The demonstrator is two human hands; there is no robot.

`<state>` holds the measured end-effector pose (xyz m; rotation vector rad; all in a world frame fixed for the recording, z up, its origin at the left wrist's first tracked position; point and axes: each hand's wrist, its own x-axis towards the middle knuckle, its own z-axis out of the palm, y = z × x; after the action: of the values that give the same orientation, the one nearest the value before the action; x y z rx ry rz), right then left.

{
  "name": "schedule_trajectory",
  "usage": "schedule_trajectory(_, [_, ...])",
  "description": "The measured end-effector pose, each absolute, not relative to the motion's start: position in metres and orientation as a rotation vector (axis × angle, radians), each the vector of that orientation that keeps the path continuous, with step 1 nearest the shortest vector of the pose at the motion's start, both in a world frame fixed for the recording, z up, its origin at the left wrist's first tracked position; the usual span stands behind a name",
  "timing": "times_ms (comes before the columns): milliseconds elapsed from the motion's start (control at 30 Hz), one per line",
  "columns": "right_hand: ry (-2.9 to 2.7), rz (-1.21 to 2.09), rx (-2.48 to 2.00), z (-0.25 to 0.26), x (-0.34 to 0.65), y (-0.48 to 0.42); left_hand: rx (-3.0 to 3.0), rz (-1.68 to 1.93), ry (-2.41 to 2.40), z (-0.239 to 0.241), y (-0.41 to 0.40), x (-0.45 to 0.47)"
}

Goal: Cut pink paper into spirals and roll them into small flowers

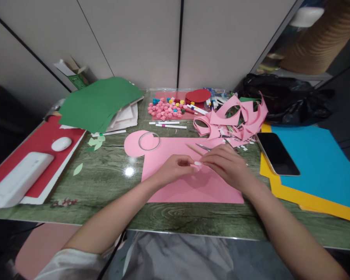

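Note:
Over a pink paper sheet [192, 190], my left hand [177, 168] pinches a small pink piece [196, 168] between thumb and fingertips. A tiny white bit [197, 163] shows on that piece, its kind too small to make out. The fingertips of my right hand [226, 163] are closed at the same spot, and what they grip is hidden. Just beyond the right hand lie a pencil [193, 148] and the tip of scissors [202, 147], partly covered. A metal ring [149, 141] rests across a pink paper circle [135, 144] and the sheet's corner.
Pink paper offcuts [236, 118] heap at the back right. Small pink pieces [165, 109] fill a clear tray near markers [170, 126]. Green sheets [102, 101] are at left. A phone [277, 153] lies on blue paper [317, 155]; a white device [23, 177] lies on red.

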<state>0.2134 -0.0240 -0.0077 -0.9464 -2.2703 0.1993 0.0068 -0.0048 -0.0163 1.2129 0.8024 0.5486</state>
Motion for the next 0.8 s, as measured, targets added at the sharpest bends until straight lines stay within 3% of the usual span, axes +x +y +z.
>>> schedule_trajectory(800, [-2.51, -0.242, -0.964, -0.0152, 0.2093, -0.025, 1.322, 0.525, 0.833, -0.0152, -0.0043, 0.0079])
